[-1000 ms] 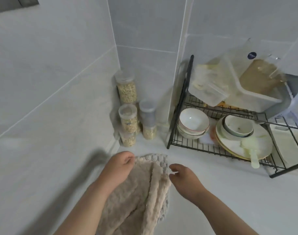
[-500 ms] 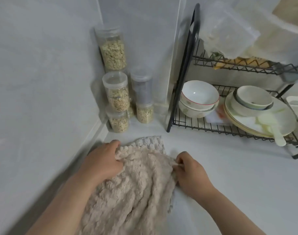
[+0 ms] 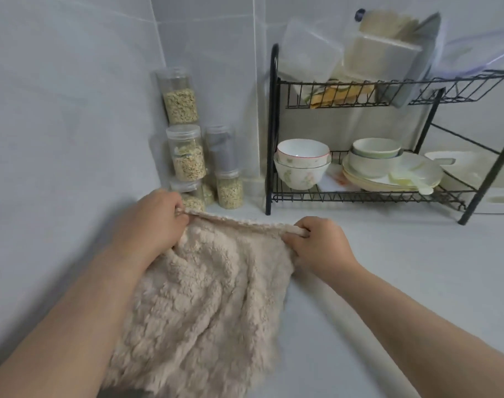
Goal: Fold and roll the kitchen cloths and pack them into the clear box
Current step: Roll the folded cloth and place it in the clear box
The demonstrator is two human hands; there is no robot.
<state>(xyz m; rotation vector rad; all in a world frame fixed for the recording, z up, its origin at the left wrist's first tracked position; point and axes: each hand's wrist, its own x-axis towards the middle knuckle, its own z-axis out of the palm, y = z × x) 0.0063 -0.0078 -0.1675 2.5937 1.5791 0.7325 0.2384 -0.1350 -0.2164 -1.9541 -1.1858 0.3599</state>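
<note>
A fluffy beige kitchen cloth hangs in front of me over the white counter, its top edge stretched taut between my hands. My left hand pinches the cloth's upper left corner. My right hand pinches the upper right corner. A clear plastic box sits tilted on the top shelf of the black dish rack, beside a larger clear container that holds something beige.
Several clear jars of grain stand stacked in the wall corner behind my left hand. The black wire dish rack at the right holds bowls and plates on its lower shelf. White counter extends to the right.
My hands have moved apart and lifted, spreading the bunched cloth out by its top corners. The view has tilted up toward the rack.
</note>
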